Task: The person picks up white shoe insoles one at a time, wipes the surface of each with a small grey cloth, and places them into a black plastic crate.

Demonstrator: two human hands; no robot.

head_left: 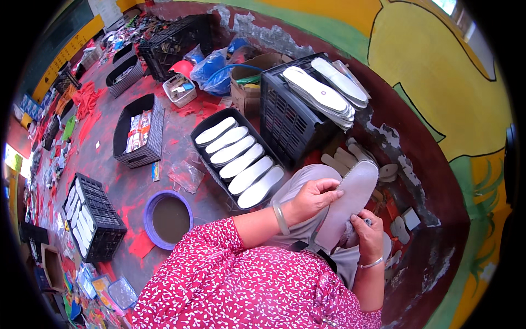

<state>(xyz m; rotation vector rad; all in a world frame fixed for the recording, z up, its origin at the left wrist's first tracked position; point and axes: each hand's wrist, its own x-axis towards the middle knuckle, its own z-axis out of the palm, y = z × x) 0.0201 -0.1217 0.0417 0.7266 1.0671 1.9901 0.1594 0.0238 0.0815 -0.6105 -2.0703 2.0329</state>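
Note:
A pale, flat shoe insole (349,203) is held up over my lap, its wide end pointing up and away. My left hand (315,202) is closed on its left edge, thumb and fingertips pinching it. My right hand (369,234) is closed at its lower right edge. Something small and grey shows at that hand's fingers; I cannot make out what it is. Behind the insole, by the wall, lie several loose insoles (342,157). In front of my knees a long dark basket (201,147) holds a row of white insoles (241,159).
An upturned black crate (285,118) carries stacked white insoles (318,90) by the wall. A purple basin (148,216) of murky water stands at left. Farther left are a black crate (107,236) of insoles and a grey basket (138,153) with packets. Red scraps litter the floor.

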